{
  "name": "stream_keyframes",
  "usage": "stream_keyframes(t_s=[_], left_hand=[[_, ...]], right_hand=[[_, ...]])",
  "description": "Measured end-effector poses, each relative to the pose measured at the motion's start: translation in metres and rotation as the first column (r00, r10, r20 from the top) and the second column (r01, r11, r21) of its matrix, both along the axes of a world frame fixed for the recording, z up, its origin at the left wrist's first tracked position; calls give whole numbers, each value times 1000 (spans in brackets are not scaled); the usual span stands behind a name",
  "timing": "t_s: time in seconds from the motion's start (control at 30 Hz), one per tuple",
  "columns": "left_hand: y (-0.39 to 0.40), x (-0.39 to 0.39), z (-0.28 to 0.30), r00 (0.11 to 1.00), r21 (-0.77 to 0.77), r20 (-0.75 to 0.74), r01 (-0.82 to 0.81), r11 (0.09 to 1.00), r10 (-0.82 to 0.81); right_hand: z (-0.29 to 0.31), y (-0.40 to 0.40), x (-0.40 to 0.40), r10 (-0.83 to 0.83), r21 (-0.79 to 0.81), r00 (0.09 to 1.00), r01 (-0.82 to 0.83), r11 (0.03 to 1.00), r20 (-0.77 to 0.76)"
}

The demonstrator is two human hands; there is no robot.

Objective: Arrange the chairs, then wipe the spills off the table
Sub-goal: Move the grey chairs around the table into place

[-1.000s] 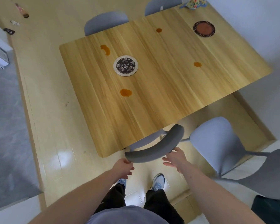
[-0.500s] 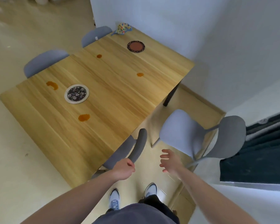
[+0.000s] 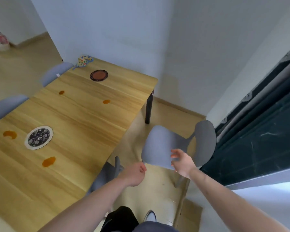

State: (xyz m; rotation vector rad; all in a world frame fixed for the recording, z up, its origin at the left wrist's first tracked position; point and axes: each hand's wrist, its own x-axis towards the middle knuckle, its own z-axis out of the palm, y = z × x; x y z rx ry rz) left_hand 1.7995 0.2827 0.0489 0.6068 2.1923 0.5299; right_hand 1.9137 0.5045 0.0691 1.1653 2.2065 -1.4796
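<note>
Two grey chairs stand tucked along the far left side of the table (image 3: 84, 118), one (image 3: 5, 106) nearer me and one (image 3: 57, 72) further back by the wall. On the wood there are four orange spills: a curved one (image 3: 10, 134) at the left edge, one (image 3: 48, 161) near the front, a small one (image 3: 61, 92) further up and another (image 3: 106, 101) toward the right side. A flowered coaster (image 3: 38, 137) lies between the two nearest spills, a dark red-centred one (image 3: 99, 75) sits near the far end, and a bright patterned cloth (image 3: 84, 60) is bunched at the far corner. A third chair (image 3: 110, 171) is pushed under the near edge. The person's left hand (image 3: 134, 174) hangs just beside its backrest, fingers curled in, gripping nothing. The right hand (image 3: 181, 163) reaches over the seat of the fourth chair (image 3: 161, 144), which stands pulled out from the table near the dark door; its fingers are spread apart, holding nothing.
</note>
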Motion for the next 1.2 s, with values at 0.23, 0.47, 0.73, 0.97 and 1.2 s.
stream_keyframes(t_s=[0.23,0.47,0.73,0.97,1.2], left_hand=[[56,-28,3,993,25,-18,114,993,-113],[97,-71,-5,977,0,-42,210,978,-210],[127,-127,-21,941,-68,-49,330,942,-334],[150,-143,-27,908,-99,-11,415,904,-418],[165,-133,-31,894,-81,-84,435,897,-441]], right_hand=[[5,45,-6,-24,74,999,21,997,47],[-8,90,-20,-104,192,986,77,978,134],[-26,124,-14,-280,296,916,193,936,289],[-44,139,-9,-370,272,851,280,920,373],[-56,159,-22,-443,247,800,371,895,405]])
